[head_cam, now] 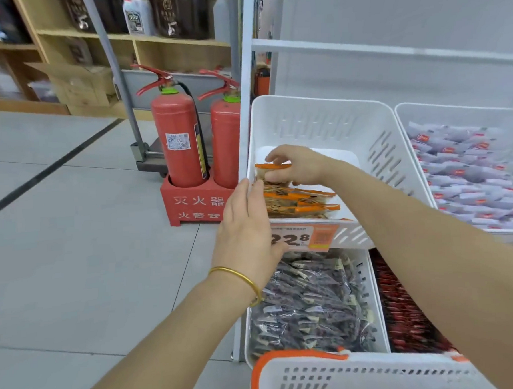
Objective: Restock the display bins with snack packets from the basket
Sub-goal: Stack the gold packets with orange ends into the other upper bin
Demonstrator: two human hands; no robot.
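Orange-edged packets lie in a pile [300,202] at the front of the bin [318,101], the white one with the price tag [305,236] on its front wall. The back of the bin's floor shows bare.

The right hand [300,166] reaches in over the bin's front wall and hovers above the pile's left end. Its thumb and curled fingers pinch one packet [273,166] by its right part. That packet is held nearly level, just above the pile and not yet laid down. Its long orange edge runs left to right, roughly in line with the packets under it.

The left hand [245,224] stands at the bin's front left corner, fingers straight and together, holding nothing. Its tips touch either the pile's left end or the rim there; I cannot tell which.

The drop spot lies straight below the right fingers, so the right hand is the one to move, with a short lowering and a release. The left palm probably serves as a stop, squaring the packets against the bin's left wall.

The basket [363,376] sits below and in front of the bin. Its contents are out of view, so the stock left cannot be judged.
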